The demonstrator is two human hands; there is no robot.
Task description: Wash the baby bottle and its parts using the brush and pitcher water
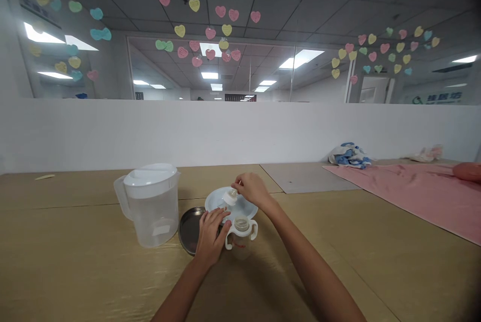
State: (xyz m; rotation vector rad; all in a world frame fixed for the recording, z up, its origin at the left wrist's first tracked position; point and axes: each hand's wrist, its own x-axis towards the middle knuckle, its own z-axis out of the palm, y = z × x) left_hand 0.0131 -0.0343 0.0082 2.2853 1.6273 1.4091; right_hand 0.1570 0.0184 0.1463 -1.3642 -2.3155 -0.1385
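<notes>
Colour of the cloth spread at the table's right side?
Plain pink, as the head view shows; any fine pattern can't be made out.

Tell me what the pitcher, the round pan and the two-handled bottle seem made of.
Pitcher: probably plastic, cloudy and translucent, with a smooth white lid.
Round pan: likely metal, judging by its dark, greyish sheen.
Bottle: clear and see-through, glass or plastic, I can't tell which; its opaque white handles look like plastic.
</notes>
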